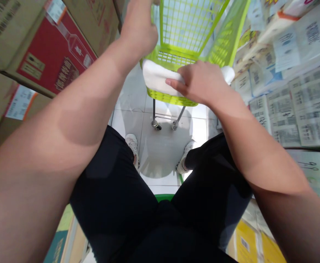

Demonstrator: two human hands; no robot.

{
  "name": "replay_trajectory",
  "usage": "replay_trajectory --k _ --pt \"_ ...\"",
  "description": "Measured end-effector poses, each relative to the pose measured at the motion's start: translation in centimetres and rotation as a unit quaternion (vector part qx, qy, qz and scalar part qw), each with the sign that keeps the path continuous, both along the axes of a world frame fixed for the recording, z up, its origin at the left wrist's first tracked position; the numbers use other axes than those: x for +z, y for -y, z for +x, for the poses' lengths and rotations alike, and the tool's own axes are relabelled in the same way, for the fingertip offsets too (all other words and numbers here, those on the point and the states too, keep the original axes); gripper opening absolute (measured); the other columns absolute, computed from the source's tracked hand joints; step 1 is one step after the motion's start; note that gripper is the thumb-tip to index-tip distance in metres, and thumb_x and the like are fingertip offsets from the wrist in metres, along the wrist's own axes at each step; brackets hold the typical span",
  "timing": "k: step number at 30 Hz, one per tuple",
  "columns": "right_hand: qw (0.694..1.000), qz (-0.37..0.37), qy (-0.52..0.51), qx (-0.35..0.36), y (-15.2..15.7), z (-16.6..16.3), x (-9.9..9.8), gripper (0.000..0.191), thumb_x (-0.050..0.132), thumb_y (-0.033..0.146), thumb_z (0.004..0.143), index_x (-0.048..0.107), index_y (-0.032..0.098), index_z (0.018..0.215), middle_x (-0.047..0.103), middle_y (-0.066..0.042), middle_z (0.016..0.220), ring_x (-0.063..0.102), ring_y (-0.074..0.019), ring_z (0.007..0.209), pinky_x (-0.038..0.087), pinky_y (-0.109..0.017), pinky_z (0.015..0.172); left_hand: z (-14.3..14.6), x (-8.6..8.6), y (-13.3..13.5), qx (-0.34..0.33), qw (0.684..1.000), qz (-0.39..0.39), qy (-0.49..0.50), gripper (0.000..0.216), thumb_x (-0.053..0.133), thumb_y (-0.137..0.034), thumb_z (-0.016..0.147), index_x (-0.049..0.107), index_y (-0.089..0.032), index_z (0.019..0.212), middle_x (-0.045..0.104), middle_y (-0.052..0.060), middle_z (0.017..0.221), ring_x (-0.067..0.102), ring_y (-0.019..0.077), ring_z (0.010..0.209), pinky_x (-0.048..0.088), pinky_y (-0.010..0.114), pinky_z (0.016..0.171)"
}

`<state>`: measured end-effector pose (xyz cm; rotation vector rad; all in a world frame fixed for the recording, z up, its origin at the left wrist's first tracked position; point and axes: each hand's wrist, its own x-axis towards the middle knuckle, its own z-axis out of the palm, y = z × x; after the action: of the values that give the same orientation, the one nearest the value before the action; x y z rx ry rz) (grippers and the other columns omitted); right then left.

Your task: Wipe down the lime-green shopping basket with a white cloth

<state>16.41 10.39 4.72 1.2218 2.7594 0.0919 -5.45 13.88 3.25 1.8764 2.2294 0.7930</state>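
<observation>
A bright green shopping cart (171, 47) stands in front of me, with lattice walls and thin metal legs on casters. Across its near end lies a white cloth (160, 78), one end showing on each side of my right hand (201, 80). That hand is closed over the cloth, its thumb pointing left along it. At the top edge of the view, my left hand (140, 25) is closed at the cart's left side rim; most of its fingers are cut off or hidden.
Cardboard boxes (58, 54) with price tags are stacked on the left. Plastic-wrapped packs (288, 106) with handwritten prices fill the right side. Between my dark-trousered legs shows a green seat edge (164, 197), above white floor tiles (160, 146).
</observation>
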Motion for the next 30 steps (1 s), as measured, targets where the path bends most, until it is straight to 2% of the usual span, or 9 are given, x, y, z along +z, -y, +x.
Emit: replay_trajectory --k 3,5,7,9,11,15,22,27,30 --pt "1.0 0.003 -0.005 0.004 -0.1 0.2 -0.1 0.078 0.021 0.08 0.107 0.077 0.028 0.12 0.08 -0.017 0.12 0.075 -0.0381 0.109 0.059 -0.051 0.09 1.6 -0.3 0.6 -0.04 0.996 0.064 -0.05 0.066 0.054 -0.007 0.09 0.058 -0.016 0.156 0.05 0.011 0.169 0.04 0.0322 0.16 0.029 0.046 0.132" --pt "1.0 -0.011 -0.016 0.002 -0.4 -0.2 -0.2 0.077 0.025 0.081 0.107 0.078 0.028 0.125 0.08 -0.017 0.125 0.074 -0.0394 0.115 0.06 -0.053 0.096 2.9 -0.4 1.1 -0.161 0.979 0.114 -0.059 0.054 0.056 -0.016 0.092 0.071 -0.015 0.144 0.063 0.014 0.154 0.049 0.0385 0.152 0.034 0.052 0.126" --pt "0.999 -0.03 -0.025 -0.009 -0.9 -0.8 -0.4 0.075 0.037 0.078 0.107 0.075 0.021 0.139 0.077 -0.018 0.136 0.072 -0.0423 0.124 0.059 -0.057 0.103 3.8 -0.5 1.7 -0.305 0.945 0.11 -0.049 0.043 0.047 -0.028 0.101 0.079 -0.013 0.125 0.075 0.016 0.129 0.065 0.0381 0.132 0.044 0.05 0.111" --pt "0.998 -0.053 -0.039 -0.017 -1.4 -1.3 -0.7 0.077 0.047 0.073 0.107 0.063 0.017 0.158 0.068 -0.018 0.154 0.066 -0.0426 0.137 0.054 -0.057 0.113 4.2 -0.5 2.1 -0.378 0.921 0.079 -0.052 0.056 0.033 -0.042 0.109 0.081 -0.014 0.112 0.078 0.015 0.103 0.073 0.0346 0.105 0.046 0.044 0.089" --pt "0.996 -0.071 -0.058 -0.017 -1.9 -1.5 -0.8 0.081 0.053 0.074 0.105 0.054 0.021 0.167 0.061 -0.014 0.164 0.061 -0.0401 0.145 0.05 -0.054 0.12 3.9 -0.3 2.4 -0.37 0.922 0.068 -0.088 0.064 0.029 -0.052 0.11 0.081 -0.015 0.104 0.077 0.014 0.092 0.071 0.032 0.089 0.038 0.041 0.075" --pt "0.996 -0.055 -0.072 -0.014 -2.3 -0.8 -0.6 0.075 0.054 0.079 0.102 0.071 0.023 0.148 0.075 -0.017 0.142 0.071 -0.0416 0.128 0.057 -0.055 0.105 2.6 0.2 2.7 -0.326 0.927 0.042 -0.182 0.066 0.035 -0.06 0.106 0.083 -0.014 0.108 0.078 0.017 0.092 0.07 0.0343 0.088 0.026 0.039 0.07" --pt "0.999 -0.003 -0.002 -0.032 -2.4 1.9 -0.2 0.082 0.035 0.09 0.1 0.08 0.022 0.108 0.08 -0.02 0.12 0.074 -0.041 0.114 0.059 -0.055 0.094 1.9 0.3 2.4 -0.359 0.925 0.063 -0.107 0.071 0.035 -0.06 0.101 0.085 -0.011 0.103 0.074 0.015 0.087 0.07 0.0318 0.086 0.037 0.041 0.076" --pt "0.999 0.002 -0.013 -0.033 -2.4 2.3 -0.7 0.083 0.031 0.089 0.099 0.078 0.029 0.132 0.078 -0.017 0.132 0.072 -0.0431 0.12 0.058 -0.058 0.099 3.7 -0.8 1.9 -0.394 0.913 0.106 0.01 0.082 0.038 -0.074 0.107 0.083 -0.006 0.116 0.078 0.017 0.1 0.072 0.029 0.093 0.045 0.037 0.082" --pt "0.997 -0.024 -0.069 -0.004 -1.9 0.9 -1.0 0.083 0.041 0.076 0.102 0.059 0.022 0.162 0.063 -0.018 0.159 0.065 -0.0457 0.137 0.055 -0.059 0.109 5.0 -1.2 1.5 -0.419 0.894 0.149 0.055 0.096 0.029 -0.088 0.103 0.081 -0.008 0.118 0.078 0.017 0.109 0.073 0.0293 0.101 0.048 0.037 0.086"
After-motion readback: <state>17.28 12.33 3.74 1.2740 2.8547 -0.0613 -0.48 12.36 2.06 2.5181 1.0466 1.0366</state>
